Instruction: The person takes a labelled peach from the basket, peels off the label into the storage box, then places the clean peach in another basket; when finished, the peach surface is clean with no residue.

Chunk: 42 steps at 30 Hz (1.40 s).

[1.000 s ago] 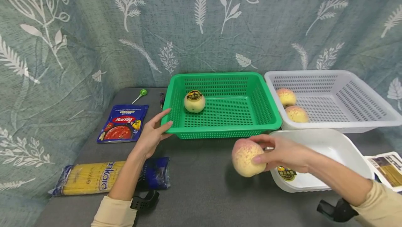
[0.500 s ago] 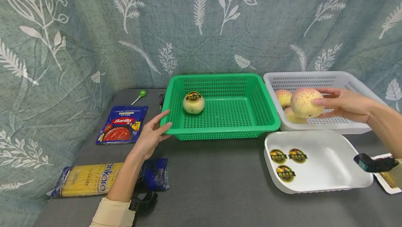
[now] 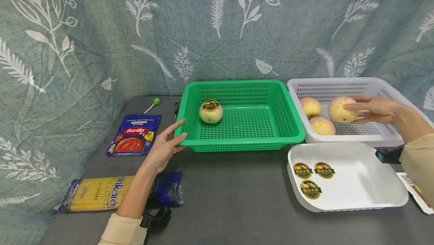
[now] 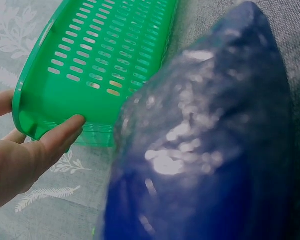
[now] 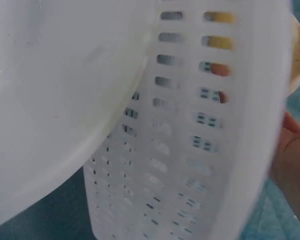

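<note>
We see the right hand (image 3: 374,109) inside the white basket (image 3: 390,90), fingers curled round a peach (image 3: 340,109) from its right side, holding it low over or on the basket floor; we cannot tell whether it rests there. Two more peaches lie in the same basket: one at the back left (image 3: 310,106), one in front (image 3: 322,125). The held peach sits just beside them, apparently apart.

The left hand (image 3: 166,143) has its fingers straight and relaxed, fingertips and thumb touching the near left corner of the green basket (image 3: 244,141); in the left wrist view the thumb (image 4: 60,137) presses the basket's wall. It grips nothing. A fourth peach (image 3: 211,111), with a dark sticker on top, sits in the green basket near its back left.

We judge the held peach to be light enough for one hand, round and firm but easily bruised, with a slightly fuzzy skin that should not slip much. It is best taken with spread fingers across its widest part, pressure shared among the pads, not pinched.

In front of the white basket stands a white tray (image 3: 366,184) with three stickers (image 3: 313,177) on its floor. On the bench (image 3: 230,207) to the left lie a sauce pouch (image 3: 135,134), a spaghetti pack (image 3: 98,194) and a lollipop (image 3: 153,103).
</note>
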Each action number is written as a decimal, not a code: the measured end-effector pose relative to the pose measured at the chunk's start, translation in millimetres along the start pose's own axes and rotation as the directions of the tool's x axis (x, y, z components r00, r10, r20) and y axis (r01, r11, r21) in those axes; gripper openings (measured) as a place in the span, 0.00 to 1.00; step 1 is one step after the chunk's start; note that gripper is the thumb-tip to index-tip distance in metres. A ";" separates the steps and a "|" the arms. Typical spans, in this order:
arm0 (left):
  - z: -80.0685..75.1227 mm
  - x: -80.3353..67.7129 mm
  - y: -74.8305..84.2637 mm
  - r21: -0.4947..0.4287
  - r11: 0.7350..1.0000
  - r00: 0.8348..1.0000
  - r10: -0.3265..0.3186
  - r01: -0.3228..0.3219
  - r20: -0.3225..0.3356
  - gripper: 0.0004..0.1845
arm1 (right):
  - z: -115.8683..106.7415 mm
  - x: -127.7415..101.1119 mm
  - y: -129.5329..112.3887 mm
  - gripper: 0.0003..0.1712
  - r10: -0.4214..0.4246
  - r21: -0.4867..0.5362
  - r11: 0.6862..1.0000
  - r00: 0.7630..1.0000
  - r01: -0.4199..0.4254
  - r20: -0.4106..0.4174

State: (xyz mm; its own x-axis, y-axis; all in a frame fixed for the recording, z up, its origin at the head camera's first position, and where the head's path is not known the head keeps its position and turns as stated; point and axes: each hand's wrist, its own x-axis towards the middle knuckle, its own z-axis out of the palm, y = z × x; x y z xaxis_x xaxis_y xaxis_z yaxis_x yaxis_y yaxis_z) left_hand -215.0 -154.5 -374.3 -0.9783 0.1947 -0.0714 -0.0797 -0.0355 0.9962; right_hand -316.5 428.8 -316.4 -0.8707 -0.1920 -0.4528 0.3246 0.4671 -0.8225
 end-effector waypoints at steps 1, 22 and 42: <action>-0.1 0.0 0.0 0.000 1.000 1.000 0.002 -0.002 0.003 0.30 | -0.4 1.9 1.5 0.52 0.007 0.000 1.000 1.000 -0.007 -0.002; 2.5 0.9 -3.0 0.002 1.000 1.000 0.010 -0.010 0.016 0.31 | 2.7 23.8 19.8 0.57 0.034 -0.066 0.997 0.999 -0.035 -0.015; -0.8 -1.6 -3.7 -0.014 1.000 1.000 0.012 -0.012 0.008 0.31 | 9.5 31.7 20.9 0.52 -0.021 -0.074 0.997 0.991 0.011 -0.132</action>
State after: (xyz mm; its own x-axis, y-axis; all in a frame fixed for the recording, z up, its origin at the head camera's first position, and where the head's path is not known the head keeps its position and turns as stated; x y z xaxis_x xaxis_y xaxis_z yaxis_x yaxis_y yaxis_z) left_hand -213.3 -155.5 -377.9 -0.9776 0.2018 -0.0589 -0.0706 -0.0516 0.9962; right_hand -333.8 424.3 -351.3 -0.9186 -0.0859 -0.3857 0.2864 0.5278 -0.7996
